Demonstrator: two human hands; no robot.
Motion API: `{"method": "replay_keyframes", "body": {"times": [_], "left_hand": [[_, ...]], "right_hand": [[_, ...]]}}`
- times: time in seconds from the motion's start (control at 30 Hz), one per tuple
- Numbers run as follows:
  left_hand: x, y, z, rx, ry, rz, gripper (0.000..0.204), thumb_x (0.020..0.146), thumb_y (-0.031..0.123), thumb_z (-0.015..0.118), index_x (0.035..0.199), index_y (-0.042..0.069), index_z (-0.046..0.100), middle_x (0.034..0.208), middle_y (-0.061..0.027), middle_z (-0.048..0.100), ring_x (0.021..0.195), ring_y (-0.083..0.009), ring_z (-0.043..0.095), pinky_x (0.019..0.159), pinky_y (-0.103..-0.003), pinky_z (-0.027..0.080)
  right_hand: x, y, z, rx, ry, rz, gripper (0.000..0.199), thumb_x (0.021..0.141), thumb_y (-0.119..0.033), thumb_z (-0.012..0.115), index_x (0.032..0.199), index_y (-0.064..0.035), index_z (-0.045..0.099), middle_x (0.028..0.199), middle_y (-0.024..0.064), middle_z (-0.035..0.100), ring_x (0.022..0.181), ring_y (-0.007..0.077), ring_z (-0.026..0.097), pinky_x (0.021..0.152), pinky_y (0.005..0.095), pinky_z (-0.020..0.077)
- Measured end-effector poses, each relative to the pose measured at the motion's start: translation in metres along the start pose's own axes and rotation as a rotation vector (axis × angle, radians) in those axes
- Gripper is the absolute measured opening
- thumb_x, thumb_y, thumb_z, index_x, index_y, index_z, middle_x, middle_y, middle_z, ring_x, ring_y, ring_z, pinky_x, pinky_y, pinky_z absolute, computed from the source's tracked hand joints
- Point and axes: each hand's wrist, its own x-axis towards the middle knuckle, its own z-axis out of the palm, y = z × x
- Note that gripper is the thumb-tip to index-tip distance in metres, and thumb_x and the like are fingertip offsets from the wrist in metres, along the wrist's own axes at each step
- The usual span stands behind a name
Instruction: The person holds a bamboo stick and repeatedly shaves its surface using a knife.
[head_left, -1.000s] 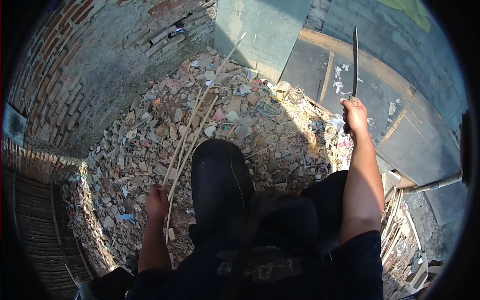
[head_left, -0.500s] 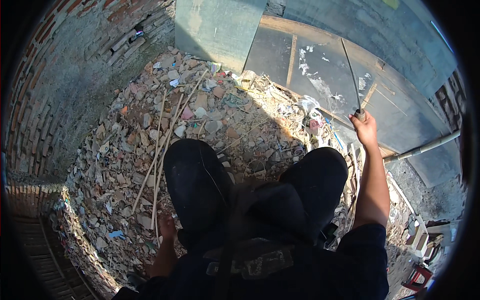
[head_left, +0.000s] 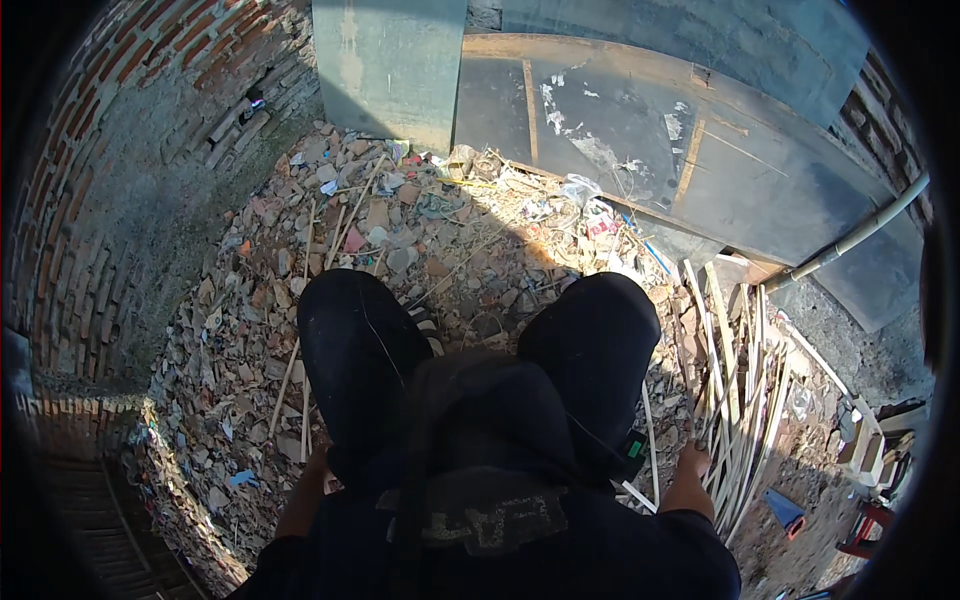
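Observation:
I am squatting over a heap of rubble, and my two knees in black trousers fill the middle of the view. My left hand is low beside my left knee, mostly hidden by it, close to thin pale sticks lying on the debris. My right hand is down by my right knee, its fingers curled at the near end of a bundle of long wooden strips. I cannot tell what it holds. A pale narrow strip lies just left of that hand.
Curved brick walls close in the left side. A grey column and dark flat panels stand at the back. A pale pipe slants at the right. Broken bricks, plastic scraps and a blue object litter the ground.
My right hand, raised earlier with a long thin blade, has dropped to my right knee by the wooden strips. The view has tilted so both knees show. My left hand stays low.

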Motion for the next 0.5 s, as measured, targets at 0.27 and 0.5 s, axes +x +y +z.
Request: {"method": "replay_keyframes", "body": {"times": [0.27,0.5], "left_hand": [[0.0,0.065,-0.015,1.007,0.037,0.409,0.046,0.103,0.035,0.052,0.132,-0.001,0.055,0.126,-0.0175,0.063,0.115,-0.0317,0.062,0.1,-0.042,0.048],[-0.08,0.096,0.021,1.207,0.091,0.31,0.047,0.105,0.043,0.05,0.136,0.008,0.053,0.122,-0.0145,0.064,0.099,-0.0327,0.07,0.079,-0.051,0.06]], "right_hand": [[0.008,0.039,-0.013,-0.147,-0.156,0.189,0.072,0.082,-0.054,0.066,0.137,-0.0072,0.061,0.143,0.0231,0.055,0.141,0.0344,0.043,0.119,0.0427,0.0339],[0.018,0.04,-0.012,-0.319,0.048,0.305,0.055,0.095,-0.049,0.052,0.138,-0.0161,0.062,0.155,0.0152,0.045,0.152,0.0336,0.024,0.118,0.049,0.0324]]}}
